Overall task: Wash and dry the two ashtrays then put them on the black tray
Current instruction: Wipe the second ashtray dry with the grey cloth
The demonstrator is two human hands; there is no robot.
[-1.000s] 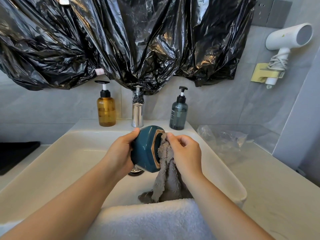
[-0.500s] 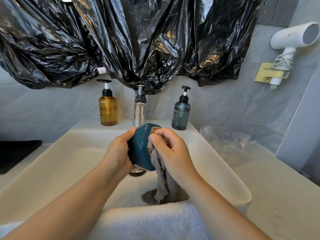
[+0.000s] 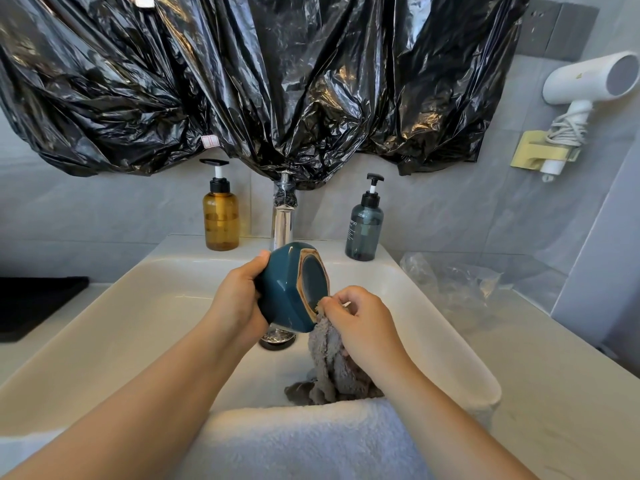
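My left hand (image 3: 239, 299) grips a teal ashtray (image 3: 287, 289) with a tan rim, tilted on its side above the white sink (image 3: 114, 327), its hollow facing right. My right hand (image 3: 360, 320) pinches a grey cloth (image 3: 329, 368) at the ashtray's lower rim; the cloth hangs down into the basin. The black tray (image 3: 31, 306) lies on the counter at the far left edge. Only one ashtray is in view.
A chrome tap (image 3: 283, 223) stands behind the ashtray, between an amber pump bottle (image 3: 220, 216) and a dark grey-blue one (image 3: 364, 226). A white towel (image 3: 304, 441) drapes the sink's front edge. Crumpled clear plastic (image 3: 453, 278) lies on the right counter. Black plastic sheeting covers the wall above.
My right hand has slid with the cloth from the ashtray's upper opening down to its lower rim, uncovering the hollow. The ashtray has turned slightly toward me.
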